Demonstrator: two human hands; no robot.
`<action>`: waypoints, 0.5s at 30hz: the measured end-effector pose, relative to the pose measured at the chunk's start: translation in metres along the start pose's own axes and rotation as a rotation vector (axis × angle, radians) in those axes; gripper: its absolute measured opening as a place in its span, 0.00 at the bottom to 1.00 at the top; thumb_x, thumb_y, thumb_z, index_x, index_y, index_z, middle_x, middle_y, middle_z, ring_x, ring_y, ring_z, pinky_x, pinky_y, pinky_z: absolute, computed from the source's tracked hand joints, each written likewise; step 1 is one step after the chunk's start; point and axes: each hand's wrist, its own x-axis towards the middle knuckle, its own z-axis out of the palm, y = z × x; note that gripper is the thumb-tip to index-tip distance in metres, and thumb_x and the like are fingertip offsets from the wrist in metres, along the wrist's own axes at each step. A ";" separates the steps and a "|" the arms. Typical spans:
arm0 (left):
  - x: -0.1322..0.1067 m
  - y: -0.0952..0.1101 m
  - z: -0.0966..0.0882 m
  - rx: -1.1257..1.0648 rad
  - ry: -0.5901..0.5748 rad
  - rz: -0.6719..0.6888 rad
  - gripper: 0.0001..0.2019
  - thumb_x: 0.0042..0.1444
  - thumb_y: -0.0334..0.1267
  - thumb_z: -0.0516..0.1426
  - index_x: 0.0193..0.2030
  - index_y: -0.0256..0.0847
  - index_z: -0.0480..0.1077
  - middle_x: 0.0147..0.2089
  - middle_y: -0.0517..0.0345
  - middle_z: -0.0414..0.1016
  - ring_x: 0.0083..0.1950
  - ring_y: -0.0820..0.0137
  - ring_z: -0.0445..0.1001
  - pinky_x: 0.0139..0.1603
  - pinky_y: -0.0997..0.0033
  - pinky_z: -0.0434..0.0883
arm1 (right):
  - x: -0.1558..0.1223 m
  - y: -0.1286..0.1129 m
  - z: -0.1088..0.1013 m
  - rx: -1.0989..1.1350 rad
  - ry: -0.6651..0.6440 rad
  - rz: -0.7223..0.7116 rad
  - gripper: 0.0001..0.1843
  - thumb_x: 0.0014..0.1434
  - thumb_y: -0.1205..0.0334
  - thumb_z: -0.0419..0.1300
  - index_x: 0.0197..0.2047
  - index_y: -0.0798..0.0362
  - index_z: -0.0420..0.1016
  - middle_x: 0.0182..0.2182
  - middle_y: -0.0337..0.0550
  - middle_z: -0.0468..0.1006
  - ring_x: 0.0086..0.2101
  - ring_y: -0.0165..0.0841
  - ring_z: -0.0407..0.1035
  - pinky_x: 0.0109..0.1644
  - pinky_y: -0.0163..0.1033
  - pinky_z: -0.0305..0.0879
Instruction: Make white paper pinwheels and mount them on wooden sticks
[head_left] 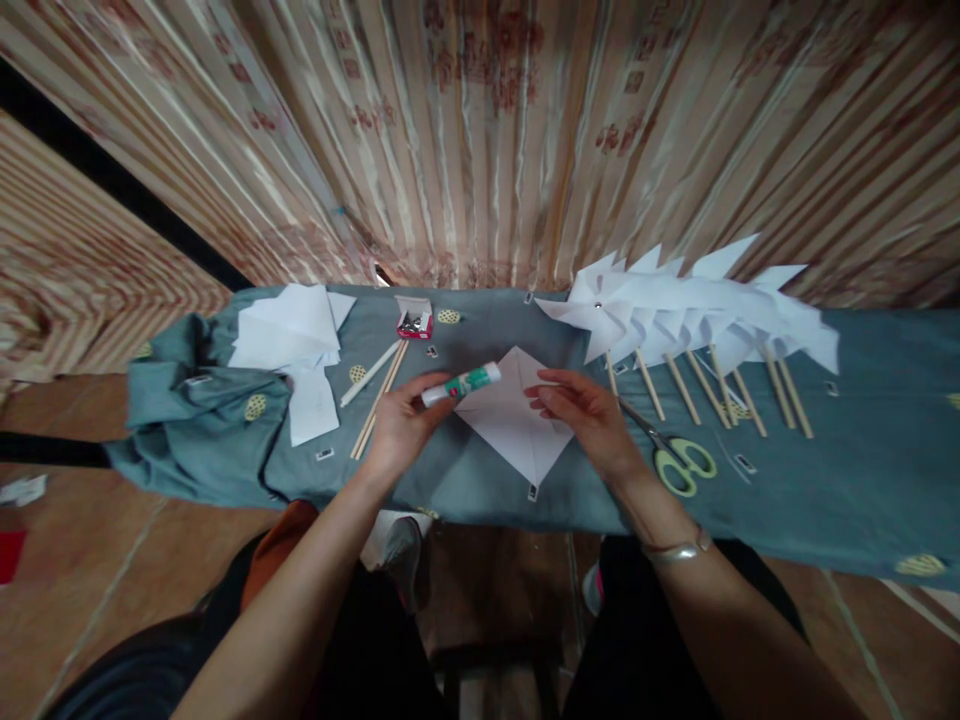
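Observation:
My left hand (406,418) is closed around a white and green glue stick (474,380), which points to the right. Below and between both hands a square white sheet of paper (517,440) lies cornerwise on the cloth, with crease lines across it. Over the sheet's right part is my right hand (581,408), fingers slightly bent and apart, holding nothing. Green-handled scissors (679,462) rest just right of that hand. Left of my left hand lie wooden sticks (381,402) and a white pen-like stick (369,375).
White paper pinwheels (675,305) on wooden sticks overlap in a row at the right. A small red box (415,318) with metal pieces stands at the back. White paper sheets (289,325) are stacked at left. The grey-green cloth (885,440) bunches at the left end, before a curtain (480,130).

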 end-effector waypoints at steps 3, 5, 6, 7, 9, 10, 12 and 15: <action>0.008 -0.018 -0.017 0.183 0.083 0.039 0.17 0.48 0.44 0.62 0.44 0.37 0.76 0.40 0.52 0.80 0.36 0.65 0.74 0.40 0.67 0.70 | -0.004 0.000 -0.019 -0.254 0.042 -0.171 0.07 0.51 0.58 0.67 0.35 0.49 0.80 0.30 0.40 0.82 0.31 0.31 0.74 0.39 0.37 0.70; 0.010 -0.026 -0.027 0.341 0.087 0.109 0.17 0.53 0.43 0.58 0.46 0.37 0.75 0.45 0.50 0.78 0.43 0.61 0.75 0.47 0.62 0.70 | -0.011 0.003 -0.029 -0.475 0.029 -0.267 0.05 0.54 0.60 0.64 0.35 0.47 0.81 0.32 0.39 0.82 0.32 0.33 0.74 0.41 0.41 0.70; 0.010 -0.028 -0.031 0.431 0.066 0.160 0.17 0.55 0.42 0.57 0.48 0.37 0.74 0.47 0.48 0.78 0.47 0.59 0.74 0.51 0.59 0.68 | -0.016 0.005 -0.032 -0.586 0.003 -0.311 0.07 0.55 0.61 0.62 0.37 0.46 0.81 0.34 0.40 0.82 0.33 0.35 0.74 0.43 0.43 0.70; 0.008 -0.028 -0.033 0.519 0.050 0.229 0.17 0.55 0.42 0.56 0.49 0.37 0.73 0.49 0.47 0.77 0.51 0.56 0.72 0.54 0.56 0.67 | -0.020 0.008 -0.035 -0.687 -0.031 -0.355 0.08 0.56 0.62 0.61 0.38 0.46 0.80 0.36 0.40 0.82 0.36 0.36 0.75 0.46 0.45 0.70; 0.002 -0.022 -0.033 0.668 0.064 0.382 0.22 0.54 0.42 0.58 0.55 0.36 0.69 0.57 0.43 0.71 0.58 0.51 0.66 0.59 0.49 0.62 | -0.029 0.014 -0.039 -0.845 -0.107 -0.431 0.11 0.57 0.64 0.58 0.42 0.46 0.80 0.42 0.43 0.81 0.42 0.40 0.74 0.51 0.50 0.68; -0.002 -0.018 -0.030 0.718 0.083 0.455 0.26 0.53 0.42 0.60 0.59 0.37 0.66 0.62 0.41 0.67 0.62 0.49 0.63 0.61 0.46 0.60 | -0.033 0.018 -0.040 -0.904 -0.137 -0.461 0.12 0.58 0.64 0.57 0.43 0.47 0.79 0.44 0.45 0.80 0.46 0.42 0.73 0.53 0.52 0.67; -0.014 -0.009 -0.019 0.764 -0.001 0.585 0.30 0.52 0.41 0.62 0.62 0.39 0.62 0.65 0.41 0.62 0.63 0.49 0.61 0.61 0.46 0.61 | -0.038 0.024 -0.041 -0.988 -0.165 -0.497 0.15 0.60 0.65 0.54 0.47 0.50 0.78 0.49 0.49 0.78 0.50 0.44 0.70 0.56 0.55 0.65; -0.029 0.000 0.006 0.761 -0.279 0.769 0.20 0.57 0.36 0.59 0.57 0.40 0.67 0.61 0.43 0.67 0.62 0.53 0.64 0.58 0.48 0.64 | -0.043 0.029 -0.042 -1.040 -0.175 -0.517 0.17 0.61 0.65 0.52 0.50 0.50 0.76 0.52 0.51 0.75 0.52 0.44 0.68 0.57 0.57 0.64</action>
